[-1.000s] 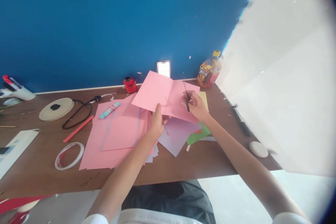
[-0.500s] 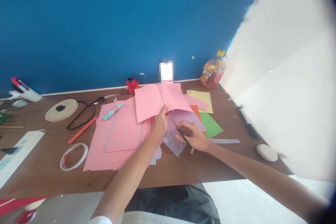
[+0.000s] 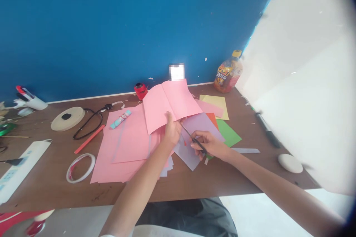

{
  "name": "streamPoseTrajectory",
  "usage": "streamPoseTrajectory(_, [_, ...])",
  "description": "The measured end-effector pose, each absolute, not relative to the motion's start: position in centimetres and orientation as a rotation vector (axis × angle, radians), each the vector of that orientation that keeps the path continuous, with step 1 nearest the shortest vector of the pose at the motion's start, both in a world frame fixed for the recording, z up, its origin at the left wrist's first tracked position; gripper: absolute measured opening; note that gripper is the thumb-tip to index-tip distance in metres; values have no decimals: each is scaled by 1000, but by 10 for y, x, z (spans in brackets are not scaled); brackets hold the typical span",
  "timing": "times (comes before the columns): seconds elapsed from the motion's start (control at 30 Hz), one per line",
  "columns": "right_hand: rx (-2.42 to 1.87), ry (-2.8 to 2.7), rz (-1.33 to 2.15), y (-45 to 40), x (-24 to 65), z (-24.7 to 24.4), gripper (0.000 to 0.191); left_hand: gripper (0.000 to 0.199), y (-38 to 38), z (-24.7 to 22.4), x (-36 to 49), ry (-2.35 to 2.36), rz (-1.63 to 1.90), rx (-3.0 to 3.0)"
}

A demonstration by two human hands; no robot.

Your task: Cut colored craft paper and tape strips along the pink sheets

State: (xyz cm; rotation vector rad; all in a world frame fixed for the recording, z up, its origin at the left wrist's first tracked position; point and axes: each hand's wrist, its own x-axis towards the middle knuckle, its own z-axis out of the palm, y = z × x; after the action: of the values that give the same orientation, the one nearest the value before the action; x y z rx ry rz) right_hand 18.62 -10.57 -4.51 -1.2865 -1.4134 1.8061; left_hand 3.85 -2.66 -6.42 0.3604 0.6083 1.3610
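Note:
My left hand (image 3: 172, 131) grips the lower edge of a folded sheet of pink paper (image 3: 170, 105), which lies open like a card over the pile. My right hand (image 3: 205, 144) holds a pair of black-handled scissors (image 3: 194, 138), their narrow blades pointing up and left toward the pink sheet's edge. The blade tips stand close to that edge, just below it. Under my right hand lies a lilac sheet (image 3: 196, 137). Larger pink sheets (image 3: 130, 144) spread out to the left of my left hand.
A glue stick (image 3: 120, 119) lies on the pink sheets. Around them on the brown table (image 3: 50, 181) are a tape roll (image 3: 80, 168), black cable (image 3: 88, 124), red pen (image 3: 89, 139), power strip (image 3: 23, 168), green paper (image 3: 228, 133), yellow paper (image 3: 215, 105), and a plastic bottle (image 3: 228, 76).
The folded pink sheet has come down from its raised tilt and now rests lower over the pile. My right hand and the scissors have shifted down and right, the blades now slanting up-left.

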Motion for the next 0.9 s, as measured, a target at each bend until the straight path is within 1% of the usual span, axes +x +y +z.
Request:
streamPoseTrajectory(0.1, [-1289,-1388,1760,-105,183,-45,39,54,-30,-64,43,661,1354,435])
streamPoseTrajectory(0.27, [-1218,-1298,1776,-102,178,-42,38,73,-36,-67,45,790,1219,551])
streamPoseTrajectory(0.4, [-1144,-1225,1771,-100,172,-44,38,95,-39,-72,40,882,1006,543])
streamPoseTrajectory(0.47, [-1126,-1212,1777,-100,169,-46,38,101,-39,-75,38,912,901,532])
streamPoseTrajectory(0.63, [-1148,-1209,1780,-99,161,-44,37,99,-38,-76,34,900,897,551])
streamPoseTrajectory(0.77, [-1195,-1246,1724,-94,156,-38,40,96,-38,-71,31,914,852,517])
streamPoseTrajectory(0.9, [-1228,-1293,1713,-89,155,-42,43,99,-38,-67,29,892,786,462])
